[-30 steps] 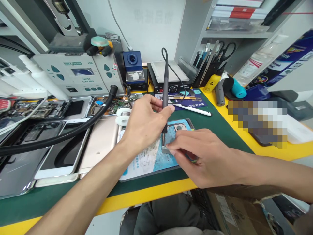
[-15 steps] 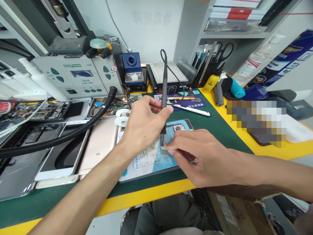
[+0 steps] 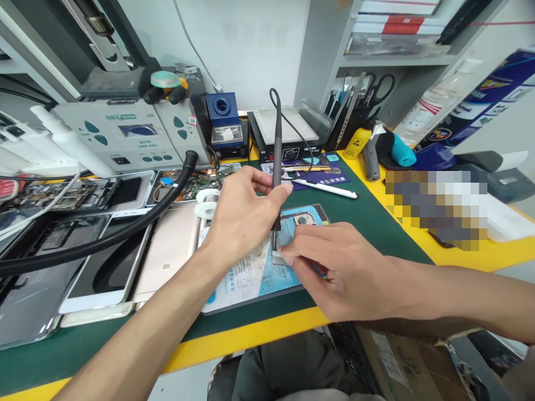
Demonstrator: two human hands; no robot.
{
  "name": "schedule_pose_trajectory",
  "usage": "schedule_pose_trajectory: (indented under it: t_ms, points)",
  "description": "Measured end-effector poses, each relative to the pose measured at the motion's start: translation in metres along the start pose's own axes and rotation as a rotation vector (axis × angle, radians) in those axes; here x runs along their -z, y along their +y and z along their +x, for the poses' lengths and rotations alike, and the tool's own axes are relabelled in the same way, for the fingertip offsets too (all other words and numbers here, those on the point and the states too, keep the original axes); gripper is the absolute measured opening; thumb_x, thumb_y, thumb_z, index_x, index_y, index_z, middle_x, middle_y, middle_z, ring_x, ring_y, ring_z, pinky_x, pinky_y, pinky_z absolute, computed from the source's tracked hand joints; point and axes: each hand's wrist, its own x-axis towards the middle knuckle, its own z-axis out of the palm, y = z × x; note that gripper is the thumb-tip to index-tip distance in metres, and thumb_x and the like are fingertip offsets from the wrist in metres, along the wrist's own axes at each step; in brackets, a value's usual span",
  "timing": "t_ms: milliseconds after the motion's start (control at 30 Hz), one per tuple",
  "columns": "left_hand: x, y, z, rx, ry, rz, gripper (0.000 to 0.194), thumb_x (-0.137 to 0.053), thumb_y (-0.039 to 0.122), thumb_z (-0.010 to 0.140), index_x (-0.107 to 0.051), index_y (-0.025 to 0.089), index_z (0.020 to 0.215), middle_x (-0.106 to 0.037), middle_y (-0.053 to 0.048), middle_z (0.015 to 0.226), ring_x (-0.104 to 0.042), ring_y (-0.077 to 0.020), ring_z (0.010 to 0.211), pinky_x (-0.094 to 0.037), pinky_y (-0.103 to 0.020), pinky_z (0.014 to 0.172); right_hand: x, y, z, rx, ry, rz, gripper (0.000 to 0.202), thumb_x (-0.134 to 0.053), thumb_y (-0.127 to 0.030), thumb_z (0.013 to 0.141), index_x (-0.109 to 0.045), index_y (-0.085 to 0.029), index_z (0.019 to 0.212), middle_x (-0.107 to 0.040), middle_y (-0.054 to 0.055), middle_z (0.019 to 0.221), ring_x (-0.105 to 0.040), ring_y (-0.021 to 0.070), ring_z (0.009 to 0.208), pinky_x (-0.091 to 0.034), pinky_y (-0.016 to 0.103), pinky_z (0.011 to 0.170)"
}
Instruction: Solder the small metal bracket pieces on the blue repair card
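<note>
My left hand is closed around the dark handle of a soldering iron, held nearly upright with its tip pointing down. The tip meets a small silvery metal piece, or is just above it; which of the two I cannot tell. Fingertips of my right hand pinch that piece from the right, and my fingers hide part of it. Beneath both hands lies a blue and white printed mat. A small square part rests on its far side, partly behind my right fingers.
A solder spool, a gold phone back and a white phone lie at left, crossed by a thick black hose. Behind stand a soldering station and a heating plate. A white pen-like tool lies beyond my hands.
The view has shifted slightly. Both hands keep their grips, and the soldering iron stays upright over the metal piece.
</note>
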Motion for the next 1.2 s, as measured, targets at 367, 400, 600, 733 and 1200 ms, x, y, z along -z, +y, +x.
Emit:
schedule_pose_trajectory:
  t_ms: [367,400,600,733,1200]
  points:
    - [0.0011,0.0032,-0.0021,0.015,-0.01,-0.004,0.02,-0.072,0.032,0.082,-0.055,0.021,0.082,-0.06,0.004,0.064,-0.045,-0.0082,0.042,-0.031,-0.023,0.04,-0.002,0.0009,-0.0006,-0.068,0.014,0.082,0.016,-0.05,-0.002,0.08,-0.06,-0.014,0.076,-0.049,-0.002,0.064,-0.036,0.0117,0.056,-0.029,0.029,0.054]
    - [0.0012,0.0036,-0.0025,0.012,-0.013,0.0,0.02,-0.071,0.032,0.083,-0.055,0.021,0.082,-0.06,0.004,0.063,-0.045,-0.0082,0.043,-0.031,-0.022,0.04,-0.0016,0.0009,-0.0004,-0.067,0.012,0.094,0.016,-0.05,-0.002,0.08,-0.061,-0.013,0.077,-0.05,-0.002,0.064,-0.036,0.0114,0.055,-0.029,0.029,0.054]
    - [0.0018,0.0044,-0.0037,0.02,-0.022,-0.006,0.02,-0.071,0.032,0.083,-0.054,0.021,0.083,-0.058,0.005,0.063,-0.045,-0.0072,0.041,-0.031,-0.021,0.039,-0.0007,0.0019,-0.0006,-0.059,0.013,0.115,0.016,-0.05,-0.001,0.079,-0.063,-0.01,0.078,-0.05,-0.002,0.064,-0.036,0.0109,0.055,-0.028,0.029,0.054]
    - [0.0015,0.0055,-0.0038,0.027,-0.019,-0.011,0.019,-0.071,0.03,0.083,-0.054,0.021,0.083,-0.058,0.005,0.063,-0.046,-0.0073,0.042,-0.032,-0.02,0.04,-0.0021,0.0026,-0.0023,-0.057,-0.002,0.078,0.016,-0.05,-0.002,0.08,-0.062,-0.012,0.08,-0.05,-0.001,0.066,-0.036,0.0121,0.056,-0.029,0.03,0.054]
    - [0.0002,0.0058,-0.0035,0.033,-0.005,-0.03,0.02,-0.072,0.029,0.082,-0.054,0.021,0.082,-0.06,0.004,0.067,-0.049,-0.0084,0.045,-0.034,-0.021,0.041,-0.0056,-0.0042,-0.0055,-0.076,0.019,-0.032,0.014,-0.048,-0.007,0.085,-0.052,-0.018,0.076,-0.047,-0.002,0.063,-0.039,0.0138,0.054,-0.025,0.031,0.052]
